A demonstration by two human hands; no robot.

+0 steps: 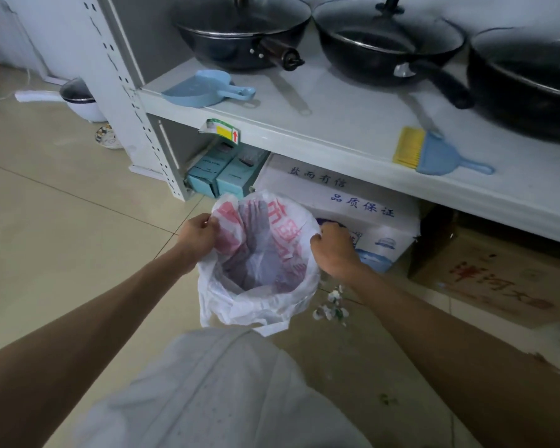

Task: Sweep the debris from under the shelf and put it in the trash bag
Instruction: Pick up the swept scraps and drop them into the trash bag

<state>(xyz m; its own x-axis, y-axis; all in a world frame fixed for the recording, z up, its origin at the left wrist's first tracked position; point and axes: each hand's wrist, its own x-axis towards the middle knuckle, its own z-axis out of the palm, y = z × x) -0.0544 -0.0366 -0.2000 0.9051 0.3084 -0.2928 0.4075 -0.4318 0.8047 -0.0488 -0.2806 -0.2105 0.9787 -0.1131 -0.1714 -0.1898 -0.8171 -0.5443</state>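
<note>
A white plastic trash bag (259, 286) with red print hangs open above the floor in front of the shelf. My left hand (197, 236) pinches its left rim and my right hand (335, 250) grips its right rim, holding the mouth wide. Small white and green debris (332, 307) lies on the tiles just right of the bag, below my right forearm. A blue dustpan (204, 88) rests on the shelf board (337, 130) at the left. A small blue brush with yellow bristles (434, 151) lies on the same board further right.
Three black woks (385, 43) stand along the back of the shelf. Under the board sit teal boxes (220, 176), a white carton with blue print (353, 205) and a brown carton (498, 279). A white pot (81, 98) stands on the floor at the left.
</note>
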